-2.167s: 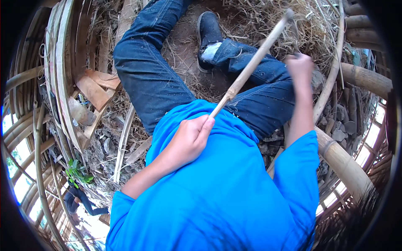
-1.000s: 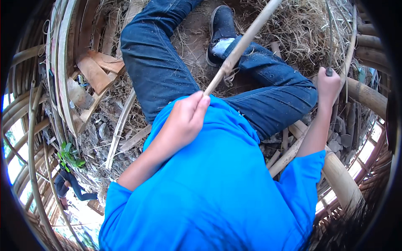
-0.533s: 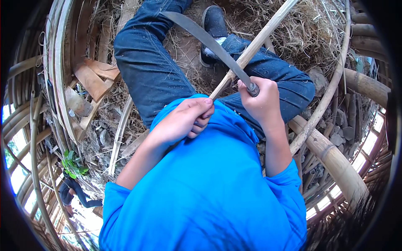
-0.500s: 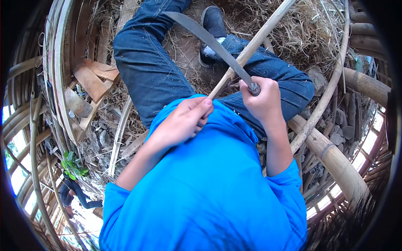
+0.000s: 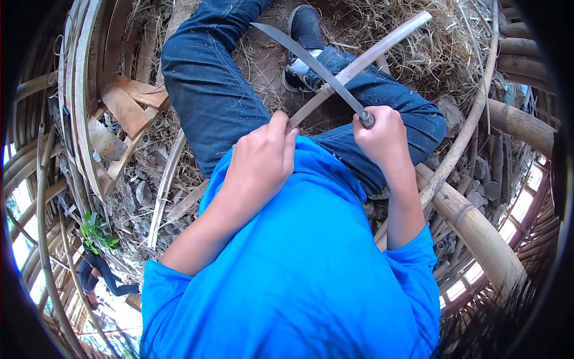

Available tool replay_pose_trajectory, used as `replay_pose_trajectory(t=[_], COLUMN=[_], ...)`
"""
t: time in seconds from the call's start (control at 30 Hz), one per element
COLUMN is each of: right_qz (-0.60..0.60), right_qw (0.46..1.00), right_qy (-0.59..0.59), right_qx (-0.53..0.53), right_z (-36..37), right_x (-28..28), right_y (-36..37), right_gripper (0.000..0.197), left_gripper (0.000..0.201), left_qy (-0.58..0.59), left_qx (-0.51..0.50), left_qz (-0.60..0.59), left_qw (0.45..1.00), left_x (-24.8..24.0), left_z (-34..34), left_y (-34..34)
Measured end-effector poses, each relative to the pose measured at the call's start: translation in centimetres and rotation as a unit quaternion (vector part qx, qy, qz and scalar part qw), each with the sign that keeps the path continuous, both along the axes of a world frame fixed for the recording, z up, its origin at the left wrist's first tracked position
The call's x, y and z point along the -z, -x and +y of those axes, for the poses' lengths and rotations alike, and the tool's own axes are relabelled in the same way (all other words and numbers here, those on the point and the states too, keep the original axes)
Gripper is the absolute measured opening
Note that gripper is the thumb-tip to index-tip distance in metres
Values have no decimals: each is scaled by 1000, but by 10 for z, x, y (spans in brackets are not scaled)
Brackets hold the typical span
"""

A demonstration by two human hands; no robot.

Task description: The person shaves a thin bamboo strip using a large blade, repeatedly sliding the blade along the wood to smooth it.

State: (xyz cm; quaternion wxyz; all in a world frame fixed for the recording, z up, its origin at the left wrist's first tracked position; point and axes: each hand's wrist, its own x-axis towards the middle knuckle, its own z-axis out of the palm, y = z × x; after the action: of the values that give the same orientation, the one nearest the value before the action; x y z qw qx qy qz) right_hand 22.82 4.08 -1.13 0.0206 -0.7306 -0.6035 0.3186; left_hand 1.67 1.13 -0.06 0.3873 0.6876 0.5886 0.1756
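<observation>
My left hand (image 5: 263,157) is closed around the near end of a flat strip of bamboo or wood (image 5: 390,45), close to my waist. From there the strip slants away to the far right, above my bent legs. My right hand (image 5: 385,136) grips the dark handle of a machete (image 5: 299,52). Its long, slightly curved blade points to the far left and crosses over the strip about midway, seeming to touch it. A small rough patch shows on the strip beside the crossing.
Dry straw (image 5: 412,54) lies beyond my legs, with wood offcuts (image 5: 128,110) to the left. A thick bamboo pole (image 5: 475,230) and a thinner curved pole (image 5: 463,140) run along my right. Another person (image 5: 98,272) is at the lower left, outside the slatted wall.
The strip's far end has come into view, nearer to me, and its flat face now shows. My left hand has turned back-upward. The machete has shifted slightly right.
</observation>
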Motion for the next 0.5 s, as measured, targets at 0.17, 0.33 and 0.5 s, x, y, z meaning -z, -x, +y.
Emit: replay_pose_trajectory(t=[0.17,0.33,0.5], right_qz=[39,37,-26], right_qw=[999,999,998], right_qy=[7,26,-10], right_qx=[13,-3,-59], right_z=[3,4,6], right_x=[19,36,48], right_y=[10,10,6], right_gripper=[19,18,15], left_gripper=[21,23,21], left_qy=[103,123,112], left_qx=[5,23,38], left_qz=[-22,-7,8], left_qw=[994,992,993], left_x=[11,17,21], left_z=[-2,-5,-11], left_y=[0,3,3])
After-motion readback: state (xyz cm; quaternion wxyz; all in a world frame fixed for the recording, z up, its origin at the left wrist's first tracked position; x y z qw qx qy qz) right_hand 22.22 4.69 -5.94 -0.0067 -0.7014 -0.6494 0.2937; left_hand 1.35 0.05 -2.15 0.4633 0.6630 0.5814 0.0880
